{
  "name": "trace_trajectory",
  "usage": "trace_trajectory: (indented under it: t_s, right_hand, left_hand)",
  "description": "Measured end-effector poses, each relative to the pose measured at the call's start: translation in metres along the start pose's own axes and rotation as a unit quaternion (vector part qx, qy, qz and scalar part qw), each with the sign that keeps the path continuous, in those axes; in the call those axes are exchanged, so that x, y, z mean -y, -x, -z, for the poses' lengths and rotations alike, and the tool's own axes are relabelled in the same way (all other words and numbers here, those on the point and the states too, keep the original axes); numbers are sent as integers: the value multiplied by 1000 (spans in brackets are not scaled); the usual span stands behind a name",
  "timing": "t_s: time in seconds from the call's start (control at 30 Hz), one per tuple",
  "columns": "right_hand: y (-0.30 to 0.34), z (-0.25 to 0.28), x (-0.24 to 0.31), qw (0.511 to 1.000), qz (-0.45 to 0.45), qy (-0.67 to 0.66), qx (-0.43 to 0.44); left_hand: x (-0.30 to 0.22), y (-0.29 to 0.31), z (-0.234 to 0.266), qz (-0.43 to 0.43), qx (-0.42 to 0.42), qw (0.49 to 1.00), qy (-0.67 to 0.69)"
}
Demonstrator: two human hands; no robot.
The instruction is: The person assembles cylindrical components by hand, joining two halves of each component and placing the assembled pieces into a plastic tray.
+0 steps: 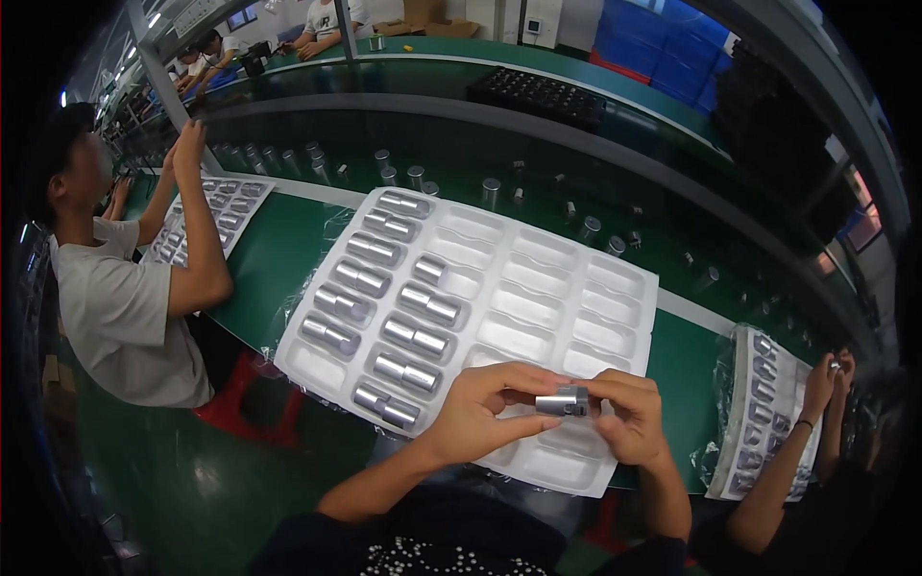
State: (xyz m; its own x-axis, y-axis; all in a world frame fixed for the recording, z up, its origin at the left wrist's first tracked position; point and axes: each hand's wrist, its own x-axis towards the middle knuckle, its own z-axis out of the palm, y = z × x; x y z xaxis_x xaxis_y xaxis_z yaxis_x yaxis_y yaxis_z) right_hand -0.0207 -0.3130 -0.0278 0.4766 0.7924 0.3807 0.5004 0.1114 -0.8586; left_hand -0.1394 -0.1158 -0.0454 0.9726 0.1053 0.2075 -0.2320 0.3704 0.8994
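A short silvery metal cylinder [560, 402] with a slotted end is held between my two hands, above the near part of a white molded tray [526, 338]. My left hand [485, 411] pinches its left side between thumb and fingers. At its right end, the fingers and thumb of my right hand [626, 415] close around it. Metal cylinders [420, 303] lie on their sides in the tray's two left columns. One pocket there has a shorter cylinder [430, 270] in only part of it. The pockets of the right columns hold nothing where they show.
Beyond the tray, upright metal cylinders [491, 192] and small parts stand along a dark belt. A co-worker [134, 307] sits at left by another filled tray [229, 204]. At right, another person's hands [828, 379] work beside a third tray [764, 408]. A red stool [252, 403] stands lower left.
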Motion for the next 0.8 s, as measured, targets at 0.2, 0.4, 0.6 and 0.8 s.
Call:
trace_trajectory:
  t_s: [0.2, 0.4, 0.6, 0.8]
  right_hand:
    - [1, -20, -15, 943, -137, -304, 3]
    - [10, -23, -24, 965, -72, -249, -31]
    - [-8, -26, -5, 964, -93, -197, -152]
    - [-21, 7, -10, 995, -1, 13, -99]
  left_hand:
    - [9, -1, 5, -26, 50, 998, 36]
    - [8, -2, 5, -51, 46, 997, -31]
    - [9, -5, -1, -60, 10, 996, -70]
    - [-18, 2, -15, -10, -62, 997, -41]
